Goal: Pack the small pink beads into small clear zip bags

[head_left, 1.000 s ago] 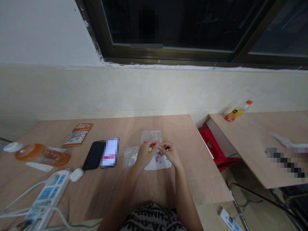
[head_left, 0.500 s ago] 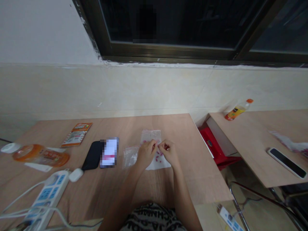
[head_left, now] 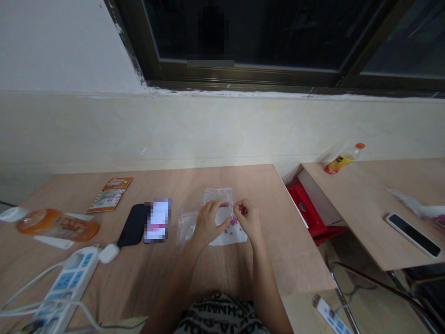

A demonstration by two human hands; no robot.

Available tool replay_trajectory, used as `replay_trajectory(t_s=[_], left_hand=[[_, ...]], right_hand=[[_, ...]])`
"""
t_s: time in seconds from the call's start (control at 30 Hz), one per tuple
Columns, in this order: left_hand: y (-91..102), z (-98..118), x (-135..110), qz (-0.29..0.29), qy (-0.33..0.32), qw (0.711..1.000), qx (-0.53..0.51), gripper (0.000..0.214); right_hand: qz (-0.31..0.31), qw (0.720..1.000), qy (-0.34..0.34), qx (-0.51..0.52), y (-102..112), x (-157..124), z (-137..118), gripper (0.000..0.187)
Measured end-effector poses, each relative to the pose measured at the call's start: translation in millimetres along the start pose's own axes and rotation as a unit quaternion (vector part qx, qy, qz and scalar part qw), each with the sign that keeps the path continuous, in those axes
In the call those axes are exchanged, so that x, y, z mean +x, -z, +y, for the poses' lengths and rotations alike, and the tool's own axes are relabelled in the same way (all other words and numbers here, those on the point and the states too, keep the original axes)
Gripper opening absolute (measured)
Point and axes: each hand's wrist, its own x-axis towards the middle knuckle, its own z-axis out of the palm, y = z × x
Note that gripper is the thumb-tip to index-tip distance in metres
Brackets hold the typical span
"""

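**Figure legend.** 2 bare hands work over small beads near the far edge of a wooden table (head_left: 253,183), right of its centre. The left hand (head_left: 208,225) is half open, with its fingers spread and resting on a clear plastic bag (head_left: 217,195). The right hand (head_left: 247,220) is curled, its thumb and index fingertips (head_left: 239,208) pinched together at the bag; whether they grip a bead or the plastic cannot be told. Small pink beads (head_left: 233,221) lie between the 2 hands, just below the bag, on a white sheet (head_left: 231,237) that extends beneath both hands. A 2nd clear plastic bag (head_left: 187,227) lies just left of the left hand.

Further left on the table are a black phone (head_left: 134,225), touching a pixelated card (head_left: 158,220), and an orange printed packet (head_left: 109,195). An orange sachet (head_left: 57,227) lies near the left edge. A white power strip (head_left: 66,283) and a white earbud case (head_left: 108,253) sit near the near-left corner. On a 2nd table (head_left: 365,218) at right stand an orange-capped bottle (head_left: 344,158) and a black smartphone (head_left: 413,235).
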Motion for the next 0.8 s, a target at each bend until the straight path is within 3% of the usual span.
replay_trajectory(t_s=[0.1, 0.17, 0.27, 0.47, 0.63, 0.8], left_hand=[[-4.4, -4, -2, 0.005, -0.010, 1.000, 0.005, 0.079], [-7.0, -5, -3, 0.011, -0.007, 1.000, 0.015, 0.084], [-8.2, -4, -2, 0.026, -0.020, 0.999, 0.028, 0.076], [-4.6, -5, 0, 0.031, -0.033, 0.999, 0.028, 0.060], [-3.0, -4, 1, 0.026, -0.031, 0.998, 0.057, 0.051], [-3.1, 2, 1, 0.001, -0.045, 0.997, 0.061, 0.054]], right_hand=[[-0.051, 0.998, -0.003, 0.020, 3, 0, -7, 0.011], [-0.092, 0.995, -0.012, 0.023, 3, -1, -11, 0.013], [-0.117, 0.993, -0.023, 0.021, 3, -2, -12, 0.014], [-0.076, 0.997, 0.004, 0.016, 8, -1, -17, 0.012], [-0.139, 0.988, 0.062, -0.017, 10, -3, -26, 0.015], [-0.189, 0.978, 0.061, -0.060, 5, -4, -25, 0.018]])
